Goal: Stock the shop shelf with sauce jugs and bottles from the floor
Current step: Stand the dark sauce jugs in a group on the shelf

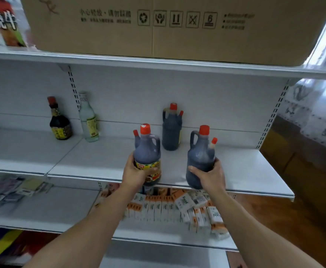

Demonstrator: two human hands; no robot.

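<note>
Both hands grip dark sauce jugs at the front edge of the white shelf (255, 171). Left hand (137, 174) wraps its fingers around the labelled jug (147, 151), thumb across the yellow label. Right hand (209, 176) closes around the lower body of the plain jug (200, 157). Below them, small white-and-orange packs (177, 207) crowd the lower shelf. Farther back a third jug (171, 130) stands upright near the back panel, with a dark bottle (59, 122) and a clear bottle (88, 120) standing to the left. Overhead sits a cardboard box (158, 26).

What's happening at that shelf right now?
Left hand grips labelled jug. Right hand grips plain jug. Both at shelf front edge. Third jug behind, nothing blocking.
</note>
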